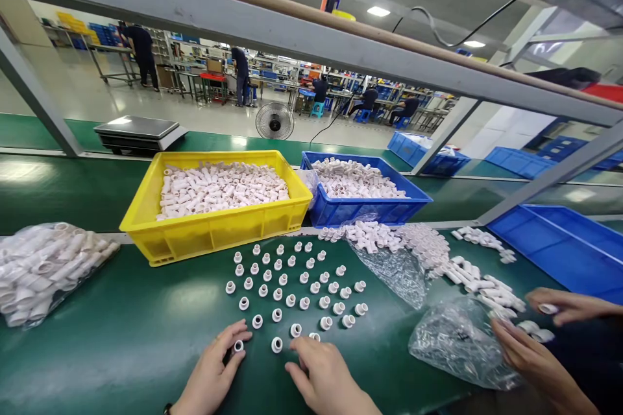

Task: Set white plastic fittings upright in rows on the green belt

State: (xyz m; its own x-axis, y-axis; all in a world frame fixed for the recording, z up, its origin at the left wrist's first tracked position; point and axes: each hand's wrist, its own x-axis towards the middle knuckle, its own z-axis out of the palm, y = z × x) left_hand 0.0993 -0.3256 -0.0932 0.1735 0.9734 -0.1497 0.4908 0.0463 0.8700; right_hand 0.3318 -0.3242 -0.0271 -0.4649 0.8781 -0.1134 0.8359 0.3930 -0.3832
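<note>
My left hand [211,369] has its thumb and index finger around a small white flanged pipe fitting [238,346] at the front of the green work surface. To its right, my right hand [324,373] is low over the surface, thumb and fingers apart, nothing visible between them. Just beyond its fingertips stands one white fitting [295,331]; another fitting [315,337] is partly hidden behind the knuckles. A further fitting [277,345] stands between my two hands. Many similar fittings are spread upright in loose rows ahead, open ends showing.
A yellow bin [219,227] and a blue bin [370,211], both full of white pieces, stand behind the rows. A bag of white tubes [48,269] lies left. At right, a co-worker's hands [535,350] handle white pieces beside a clear plastic bag [462,343].
</note>
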